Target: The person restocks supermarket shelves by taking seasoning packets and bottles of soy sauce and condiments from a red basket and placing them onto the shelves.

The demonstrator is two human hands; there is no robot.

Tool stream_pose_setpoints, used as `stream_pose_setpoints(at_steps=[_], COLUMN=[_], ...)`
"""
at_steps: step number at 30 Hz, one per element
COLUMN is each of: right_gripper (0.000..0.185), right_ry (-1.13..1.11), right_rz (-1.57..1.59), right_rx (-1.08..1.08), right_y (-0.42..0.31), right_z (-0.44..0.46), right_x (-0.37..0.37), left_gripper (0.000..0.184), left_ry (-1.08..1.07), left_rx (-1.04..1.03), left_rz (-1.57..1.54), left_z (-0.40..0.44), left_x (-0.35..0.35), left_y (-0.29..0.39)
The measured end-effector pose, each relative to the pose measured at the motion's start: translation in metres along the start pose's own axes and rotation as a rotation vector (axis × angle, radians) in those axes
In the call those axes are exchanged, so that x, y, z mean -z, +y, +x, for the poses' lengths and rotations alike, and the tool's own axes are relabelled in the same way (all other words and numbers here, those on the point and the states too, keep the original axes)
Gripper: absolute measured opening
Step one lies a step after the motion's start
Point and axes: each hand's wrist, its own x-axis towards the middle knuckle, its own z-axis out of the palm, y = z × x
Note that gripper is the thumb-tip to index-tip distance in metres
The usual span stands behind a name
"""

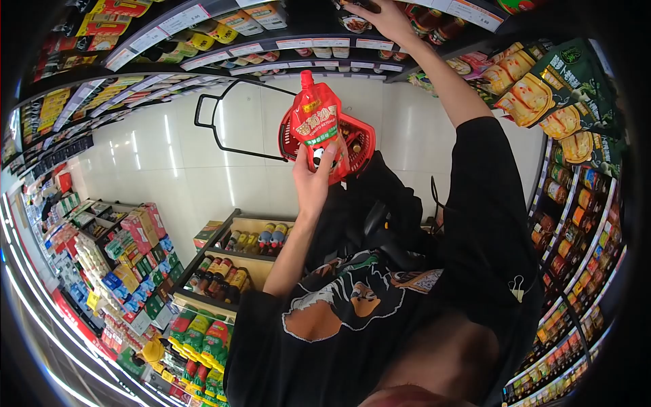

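Holding the ketchup (320,115) low, upper centre, overlapping the basket (369,146), the left hand (314,178) has a closed grip; that of the right hand (388,22), top, is unclear. Nearby jars (426,22) could topple if brushed.

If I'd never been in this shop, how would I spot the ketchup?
Start at the pale floor and find the red basket seen against it. Covering part of the basket in this view is the ketchup pouch, held in the left hand. Unlike the basket, it has a red cap on top and TOMATO KETCHUP printed across it.
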Motion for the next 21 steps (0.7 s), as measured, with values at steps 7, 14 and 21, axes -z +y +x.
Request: stream_pose_setpoints(at_steps=[7, 14, 21], right_gripper=[0.056, 0.05, 0.054], right_ry=[-0.06, -0.287, -0.333], right_rz=[-0.195, -0.005, 0.087], right_rx=[-0.017, -0.092, -0.029], right_y=[0.023, -0.01, -0.008], right_z=[0.013, 0.022, 0.024], right_x=[0.003, 0.018, 0.017], left_gripper=[0.036, 0.036, 0.036], left_ry=[-0.015, -0.041, -0.063], left_rx=[-0.016, -0.012, 0.02], left_rz=[0.058, 0.082, 0.083], left_z=[0.007, 0.007, 0.004], left_x=[0.0, 0.01, 0.021], left_y=[-0.001, -0.001, 0.003])
